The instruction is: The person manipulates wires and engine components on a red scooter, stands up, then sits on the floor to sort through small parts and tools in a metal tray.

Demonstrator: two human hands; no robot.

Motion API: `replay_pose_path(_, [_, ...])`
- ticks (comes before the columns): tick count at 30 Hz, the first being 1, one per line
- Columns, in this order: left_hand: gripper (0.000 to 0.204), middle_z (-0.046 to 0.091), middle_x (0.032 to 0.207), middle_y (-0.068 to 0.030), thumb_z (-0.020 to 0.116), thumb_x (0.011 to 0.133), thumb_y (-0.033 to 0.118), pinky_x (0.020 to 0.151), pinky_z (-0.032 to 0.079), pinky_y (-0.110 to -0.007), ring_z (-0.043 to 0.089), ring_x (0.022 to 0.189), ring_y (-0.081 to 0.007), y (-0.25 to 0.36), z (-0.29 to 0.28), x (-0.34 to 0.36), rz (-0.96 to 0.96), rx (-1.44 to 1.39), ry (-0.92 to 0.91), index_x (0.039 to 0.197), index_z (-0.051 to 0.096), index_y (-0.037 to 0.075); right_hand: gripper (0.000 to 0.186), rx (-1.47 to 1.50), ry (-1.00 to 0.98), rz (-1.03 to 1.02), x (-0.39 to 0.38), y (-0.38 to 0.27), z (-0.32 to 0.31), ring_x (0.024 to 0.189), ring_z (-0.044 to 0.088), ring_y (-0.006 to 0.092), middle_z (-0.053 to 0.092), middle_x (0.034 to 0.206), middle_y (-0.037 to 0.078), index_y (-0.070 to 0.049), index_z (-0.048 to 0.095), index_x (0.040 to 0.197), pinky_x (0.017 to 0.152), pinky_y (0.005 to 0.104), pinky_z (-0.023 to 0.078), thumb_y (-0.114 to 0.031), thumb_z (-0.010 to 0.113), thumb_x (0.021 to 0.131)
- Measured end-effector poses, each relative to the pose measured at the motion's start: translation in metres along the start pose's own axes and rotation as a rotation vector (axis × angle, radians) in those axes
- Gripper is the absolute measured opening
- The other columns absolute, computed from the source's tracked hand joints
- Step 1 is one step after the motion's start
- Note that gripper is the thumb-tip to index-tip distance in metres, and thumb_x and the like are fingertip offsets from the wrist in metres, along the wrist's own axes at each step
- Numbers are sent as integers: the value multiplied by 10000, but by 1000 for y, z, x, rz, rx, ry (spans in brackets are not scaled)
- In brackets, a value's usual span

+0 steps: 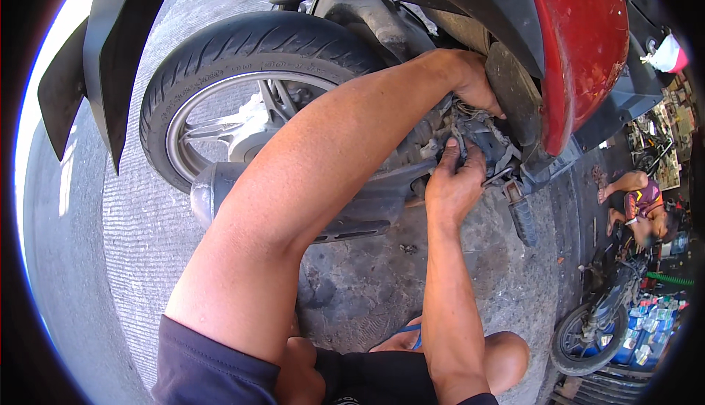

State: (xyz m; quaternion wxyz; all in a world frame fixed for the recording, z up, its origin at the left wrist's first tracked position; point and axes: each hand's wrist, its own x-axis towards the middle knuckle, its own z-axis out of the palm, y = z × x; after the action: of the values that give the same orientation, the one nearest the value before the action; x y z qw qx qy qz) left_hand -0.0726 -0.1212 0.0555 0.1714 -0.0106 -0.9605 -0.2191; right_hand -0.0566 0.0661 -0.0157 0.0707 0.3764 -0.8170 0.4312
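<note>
Motorcycle (389, 188) shows scratched red panel (587, 45) and grimy parts (479, 123).

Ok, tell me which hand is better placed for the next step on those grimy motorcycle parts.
Probably the right hand: it is in plain view, its fingers at a small dark part. The left hand reaches higher in the picture and is partly hidden behind a dark panel.

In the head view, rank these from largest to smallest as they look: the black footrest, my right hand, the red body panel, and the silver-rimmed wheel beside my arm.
1. Silver-rimmed wheel, even partly hidden
2. Red body panel
3. Right hand
4. Black footrest

Apparent size only.
</note>
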Motion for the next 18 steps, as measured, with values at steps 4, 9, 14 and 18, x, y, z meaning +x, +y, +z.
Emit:
replay_pose_path(4, [522, 582, 1442, -108, 638, 931, 429, 1126, 392, -395, 517, 1347, -309, -5, -1, 0, -9, 34, 7, 1394, 600, 190, 271, -40, -20, -21, -3, -4, -1, 1063, 633, 453, 633, 1161, 216, 8, 632, 1160, 855, 523, 516, -164, 625, 951])
replay_pose_path(9, [502, 605, 1412, -106, 594, 950, 445, 1111, 415, -396, 536, 1331, -302, 16, -4, -18, -150, 199, 105, 1375, 614, 179, 290, -88, -67, -74, -11, 8, -4, 1071, 628, 460, 627, 1174, 228, 4, 632, 1198, 866, 519, 513, -111, 620, 931])
replay_pose_path(14, [489, 642, 1360, -108, 576, 956, 450, 1074, 465, -405, 572, 1302, -285, 49, -14, -38, -491, 466, -68, 1319, 657, 132, 338, -21, -105, -161, -12, 16, -14, 1078, 622, 468, 625, 1186, 244, 13, 621, 1241, 880, 517, 506, -66, 616, 913])
replay_pose_path(18, [342, 700, 1254, -120, 557, 934, 265, 975, 529, -421, 652, 1186, -319, 55, -37, -44, -457, 405, -338, 1165, 746, 98, 380, -18, -143, -219, -14, 23, -17, 1114, 609, 460, 614, 1213, 249, 24, 597, 1284, 913, 511, 495, -42, 604, 909])
